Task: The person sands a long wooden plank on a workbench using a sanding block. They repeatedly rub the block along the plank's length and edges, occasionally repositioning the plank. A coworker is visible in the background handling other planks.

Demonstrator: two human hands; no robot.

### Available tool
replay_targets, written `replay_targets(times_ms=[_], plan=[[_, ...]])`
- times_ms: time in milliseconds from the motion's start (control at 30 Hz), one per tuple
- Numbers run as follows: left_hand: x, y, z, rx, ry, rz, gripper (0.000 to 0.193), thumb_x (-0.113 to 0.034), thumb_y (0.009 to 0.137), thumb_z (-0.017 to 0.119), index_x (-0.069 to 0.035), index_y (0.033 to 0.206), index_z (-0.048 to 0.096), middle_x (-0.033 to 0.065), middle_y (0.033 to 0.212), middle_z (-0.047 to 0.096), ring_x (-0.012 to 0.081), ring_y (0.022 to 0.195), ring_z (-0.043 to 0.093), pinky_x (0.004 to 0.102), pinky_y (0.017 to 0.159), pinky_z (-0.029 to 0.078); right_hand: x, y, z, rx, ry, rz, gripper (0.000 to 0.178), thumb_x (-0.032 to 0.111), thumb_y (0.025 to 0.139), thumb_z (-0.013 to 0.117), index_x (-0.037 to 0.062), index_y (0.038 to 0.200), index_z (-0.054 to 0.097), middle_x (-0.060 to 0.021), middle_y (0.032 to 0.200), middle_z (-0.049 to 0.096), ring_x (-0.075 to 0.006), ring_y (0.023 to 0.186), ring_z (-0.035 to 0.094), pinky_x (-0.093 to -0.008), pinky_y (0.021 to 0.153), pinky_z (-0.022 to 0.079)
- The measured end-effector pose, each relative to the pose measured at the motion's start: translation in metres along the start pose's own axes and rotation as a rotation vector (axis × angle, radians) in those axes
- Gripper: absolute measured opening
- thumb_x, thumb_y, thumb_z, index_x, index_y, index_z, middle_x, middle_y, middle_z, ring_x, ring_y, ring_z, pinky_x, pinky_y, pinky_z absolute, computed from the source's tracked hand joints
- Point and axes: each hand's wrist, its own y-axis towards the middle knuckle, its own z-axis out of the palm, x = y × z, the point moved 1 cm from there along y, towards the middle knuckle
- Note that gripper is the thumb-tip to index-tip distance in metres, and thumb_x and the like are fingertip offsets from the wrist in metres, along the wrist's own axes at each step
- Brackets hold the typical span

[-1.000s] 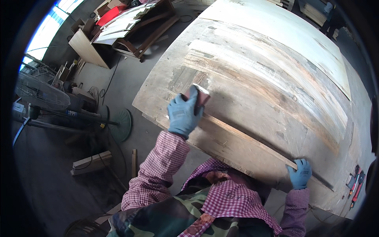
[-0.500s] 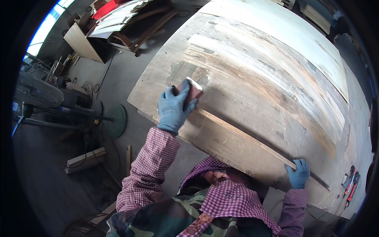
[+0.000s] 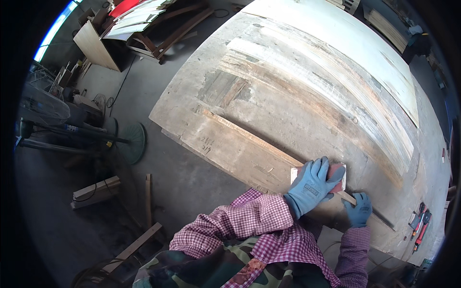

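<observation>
My left hand (image 3: 310, 186), in a blue glove, presses a red sanding block (image 3: 337, 173) flat onto a long wooden board (image 3: 240, 149) lying on a big worn wooden table (image 3: 307, 81). My right hand (image 3: 358, 209), also gloved in blue, rests just to the right on the board's near end, fingers bent over its edge. The two hands are close together. My sleeves are pink checked cloth.
A floor fan on a round green base (image 3: 129, 142) stands to the left. Wood offcuts (image 3: 93, 191) lie on the concrete floor. A wooden bench with sheets (image 3: 149, 29) is at the back left. Red-handled tools (image 3: 418, 225) lie at the table's right edge.
My left hand slid the sanding block along the board from its far left end to the near right end, stopping next to my right hand, which stayed on the board.
</observation>
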Motion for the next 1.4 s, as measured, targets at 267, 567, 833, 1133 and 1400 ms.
replay_targets(times_ms=[267,567,833,1133,1400], plan=[[0.176,-0.035,-0.134,-0.134,0.461,-0.543,0.067,-0.047,0.084,0.071,-0.025,0.143,0.049,0.0242,0.119,0.057,0.0362,0.103,0.055,0.0473,0.091,0.045,0.003,-0.003,-0.002,-0.024,-0.016,0.013,0.034,0.033,0.067,0.081,0.0118,0.088,0.066,-0.0053,0.089,0.060,-0.0279,0.087,0.059,-0.0416,0.073,0.048],[0.116,-0.022,-0.085,-0.251,0.473,-0.355,0.056,-0.047,0.084,0.071,-0.027,0.135,0.057,0.0252,0.127,0.051,0.0373,0.109,0.052,0.0471,0.091,0.044,0.006,0.011,-0.011,0.081,0.012,0.019,0.039,0.037,0.066,0.083,0.0102,0.090,0.066,-0.0064,0.090,0.061,-0.0291,0.086,0.061,-0.0425,0.073,0.050],[0.029,-0.009,0.036,-0.128,0.065,0.169,0.068,-0.056,0.078,0.069,-0.034,0.139,0.051,0.0242,0.144,0.039,0.0399,0.125,0.045,0.0530,0.104,0.041,-0.036,0.038,-0.001,0.348,0.053,0.053,0.072,0.055,0.062,0.083,0.0044,0.111,0.067,-0.0167,0.112,0.066,-0.0349,0.104,0.062,-0.0445,0.090,0.049],[0.228,-0.011,-0.143,-0.292,0.586,-0.595,0.062,-0.046,0.088,0.067,-0.021,0.142,0.050,0.0184,0.107,0.062,0.0338,0.095,0.057,0.0442,0.083,0.047,-0.033,0.036,0.002,0.284,0.059,0.009,0.069,0.054,0.063,0.083,0.0060,0.109,0.067,-0.0148,0.116,0.065,-0.0346,0.108,0.060,-0.0456,0.093,0.047],[0.050,0.004,-0.052,-0.078,0.230,-0.283,0.060,-0.044,0.082,0.070,-0.019,0.135,0.055,0.0289,0.127,0.047,0.0433,0.113,0.049,0.0544,0.096,0.041,0.010,0.004,-0.008,-0.023,-0.026,-0.037,0.034,0.037,0.067,0.082,0.0150,0.088,0.065,-0.0040,0.086,0.055,-0.0263,0.084,0.056,-0.0422,0.069,0.048]])
